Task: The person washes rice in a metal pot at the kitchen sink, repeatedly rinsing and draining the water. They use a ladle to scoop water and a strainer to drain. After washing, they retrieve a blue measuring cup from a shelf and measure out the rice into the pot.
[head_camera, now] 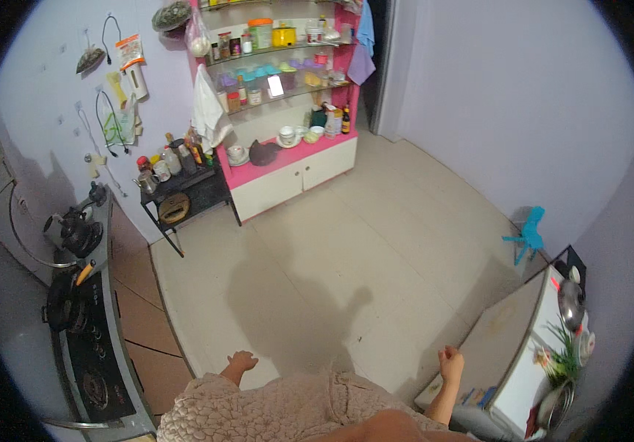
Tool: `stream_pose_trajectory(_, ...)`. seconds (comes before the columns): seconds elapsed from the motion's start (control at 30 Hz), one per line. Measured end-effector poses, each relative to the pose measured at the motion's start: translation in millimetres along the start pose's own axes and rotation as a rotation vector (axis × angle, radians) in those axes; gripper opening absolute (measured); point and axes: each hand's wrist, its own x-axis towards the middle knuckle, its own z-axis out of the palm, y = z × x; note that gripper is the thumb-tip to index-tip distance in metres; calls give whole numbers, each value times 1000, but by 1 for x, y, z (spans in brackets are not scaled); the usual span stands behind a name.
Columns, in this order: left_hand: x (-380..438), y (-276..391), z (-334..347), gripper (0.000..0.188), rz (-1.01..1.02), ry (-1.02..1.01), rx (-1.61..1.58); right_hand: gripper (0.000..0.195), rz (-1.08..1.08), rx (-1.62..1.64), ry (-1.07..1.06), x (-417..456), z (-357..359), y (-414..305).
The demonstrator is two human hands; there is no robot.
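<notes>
My left hand (243,361) hangs low over the tiled floor (306,265), touching nothing, its fingers slightly bent and apart. The counter with the black gas hob (93,353) is on that side. My right hand (451,364) is raised with its fingers curled in, and nothing shows in it. It is nearest to a white-topped cabinet (516,381). On that top are a metal pan lid (572,304), green leafy vegetables (563,353) and a steel bowl (556,406). A wok (60,304) with an orange-tipped handle sits on the hob.
Ahead stands a pink and white shelf unit (292,166) with jars and bowls. Beside it is a black rack (195,182) of bottles. A blue stool (528,235) is by the right wall. A dark kettle (77,229) stands at the counter's far end. A doorway (379,72) opens behind the shelves.
</notes>
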Motion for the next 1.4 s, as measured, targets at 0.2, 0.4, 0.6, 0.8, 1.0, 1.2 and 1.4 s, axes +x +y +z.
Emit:
stream_pose_trajectory(0.2,38,40,-45,50,8,5,-62,34,111,-118,-141,87,56,-22)
stream_pose_trajectory(0.4,112,77,-102,50,-108,-6,-153,37,109,-285,-216,212,99,-20)
stream_pose_trajectory(0.6,170,128,-164,51,-158,20,-290,37,-26,-266,-306,367,140,-107)
stream_pose_trajectory(0.8,174,172,-215,50,-206,52,-377,37,-400,-126,-468,495,226,-239)
stream_pose_trajectory(1.0,281,106,-181,46,-252,-170,-465,38,-505,-272,-410,541,277,-350)
stream_pose_trajectory(1.2,354,129,-282,42,-410,-81,-447,40,-378,-209,-501,594,330,-402)
stream_pose_trajectory(1.4,460,122,-448,53,7,125,-117,40,-331,-306,-434,640,377,-457)
